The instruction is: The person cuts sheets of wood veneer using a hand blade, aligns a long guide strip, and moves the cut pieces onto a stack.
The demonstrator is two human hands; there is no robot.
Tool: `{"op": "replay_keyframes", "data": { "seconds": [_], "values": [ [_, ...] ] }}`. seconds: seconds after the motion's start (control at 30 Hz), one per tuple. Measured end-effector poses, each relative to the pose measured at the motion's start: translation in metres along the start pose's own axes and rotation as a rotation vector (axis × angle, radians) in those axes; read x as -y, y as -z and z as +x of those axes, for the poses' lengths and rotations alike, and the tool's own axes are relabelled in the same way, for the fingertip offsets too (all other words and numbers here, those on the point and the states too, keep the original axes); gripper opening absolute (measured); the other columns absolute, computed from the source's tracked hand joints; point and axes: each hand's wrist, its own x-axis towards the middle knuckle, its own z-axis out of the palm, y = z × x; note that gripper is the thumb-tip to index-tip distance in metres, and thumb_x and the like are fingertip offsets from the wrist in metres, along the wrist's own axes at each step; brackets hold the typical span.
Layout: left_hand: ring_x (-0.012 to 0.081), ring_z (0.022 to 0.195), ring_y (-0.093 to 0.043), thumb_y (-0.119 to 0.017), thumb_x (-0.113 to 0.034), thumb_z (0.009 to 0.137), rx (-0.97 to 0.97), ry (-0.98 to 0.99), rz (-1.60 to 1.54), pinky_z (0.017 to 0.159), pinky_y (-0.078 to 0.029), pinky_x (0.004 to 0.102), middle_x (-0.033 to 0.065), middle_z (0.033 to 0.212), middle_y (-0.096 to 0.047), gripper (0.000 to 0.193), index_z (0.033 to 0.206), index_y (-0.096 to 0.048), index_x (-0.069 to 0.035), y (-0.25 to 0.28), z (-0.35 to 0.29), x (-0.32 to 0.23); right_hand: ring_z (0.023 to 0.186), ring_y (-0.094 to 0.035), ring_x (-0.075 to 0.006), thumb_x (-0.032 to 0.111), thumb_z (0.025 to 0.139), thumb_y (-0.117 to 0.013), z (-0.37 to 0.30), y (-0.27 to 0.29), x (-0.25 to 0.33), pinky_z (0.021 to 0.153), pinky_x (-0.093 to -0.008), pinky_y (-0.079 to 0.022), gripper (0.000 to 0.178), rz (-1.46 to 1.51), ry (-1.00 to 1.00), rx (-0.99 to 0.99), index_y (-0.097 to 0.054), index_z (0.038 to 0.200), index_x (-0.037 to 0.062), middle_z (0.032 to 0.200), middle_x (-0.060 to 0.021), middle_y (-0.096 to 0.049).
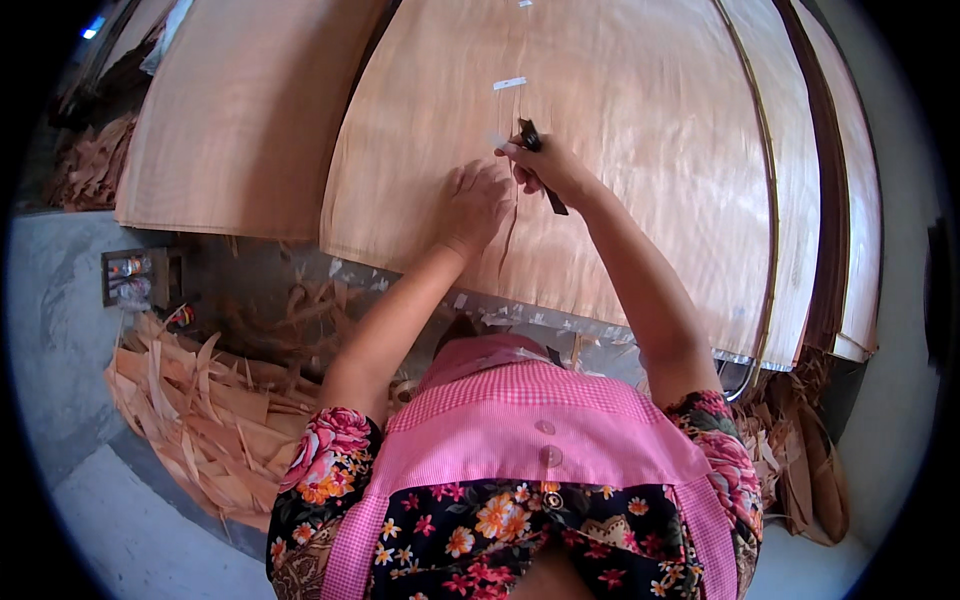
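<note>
Head view: shows wood veneer sheet point(650, 150) at centre, directly in front of the person, with a narrow dark split point(510, 225) running near to far. Can see left hand point(478, 205) laid palm down on the sheet just left of the split, fingers loosely spread and pointing far, clamped on nothing. Can see right hand point(543, 168) just right of the split, curled round a slim black tool point(530, 134), angled far-left to near-right. Can't tell the tool's exact kind. Also shows small white tape piece point(497, 142) at right fingertips; can't tell if pinched or stuck down. Puts the hands near each other; can't tell if touching. Farther along the split, shows white tape strip point(509, 83) stuck across. On the right, shows long thin brown rod point(769, 160) lying near to far over the sheet. On the left, shows another veneer stack point(230, 120), with scrap veneer pile point(200, 410) below on the near side.
</note>
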Motion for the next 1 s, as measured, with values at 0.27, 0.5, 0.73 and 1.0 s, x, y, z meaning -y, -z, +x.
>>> {"op": "replay_keyframes", "data": {
  "seconds": [0.27,0.5,0.73,1.0],
  "values": [
    [0.0293,0.100,-0.044,-0.062,-0.022,0.068,-0.144,0.114,-0.068,0.087,-0.035,0.0374,0.0106,0.112,-0.044,0.044,0.105,-0.044,-0.005,-0.002,-0.001,0.003,0.043,-0.039,-0.0089,0.020,0.080,-0.056,0.012,0.003,-0.022,0.040,-0.0237,-0.030,0.020,-0.092,-0.358,0.004,-0.057,0.070,0.0029,0.050,-0.0005,-0.045],
    [0.0326,0.112,-0.035,-0.062,-0.032,0.070,-0.237,0.274,-0.201,0.093,-0.030,0.0394,0.0173,0.120,-0.037,0.060,0.115,-0.038,0.000,-0.004,-0.001,-0.006,0.041,-0.039,-0.0093,0.015,0.077,-0.058,0.017,-0.003,-0.018,0.038,-0.0242,-0.030,0.015,0.049,-0.223,0.020,-0.057,0.075,-0.0002,0.050,-0.0014,-0.044],
    [0.0313,0.120,-0.028,-0.059,-0.036,0.072,0.063,0.199,0.137,0.097,-0.019,0.0482,0.0106,0.130,-0.031,0.062,0.121,-0.037,-0.005,0.008,0.002,-0.006,0.039,-0.047,-0.0143,0.014,0.073,-0.059,0.026,-0.008,-0.017,0.036,-0.0266,-0.036,0.021,-0.308,-0.285,-0.065,-0.055,0.061,-0.0031,0.050,-0.0076,-0.051],
    [0.0300,0.125,-0.019,-0.050,-0.036,0.078,0.077,0.224,0.171,0.099,-0.012,0.0515,0.0103,0.134,-0.026,0.060,0.127,-0.031,-0.007,0.005,-0.001,-0.007,0.038,-0.050,-0.0150,0.018,0.073,-0.058,-0.018,0.003,-0.053,0.037,-0.0284,-0.041,0.027,-0.100,-0.353,-0.265,-0.055,0.055,-0.0010,0.047,-0.0072,-0.052]
  ]
}}
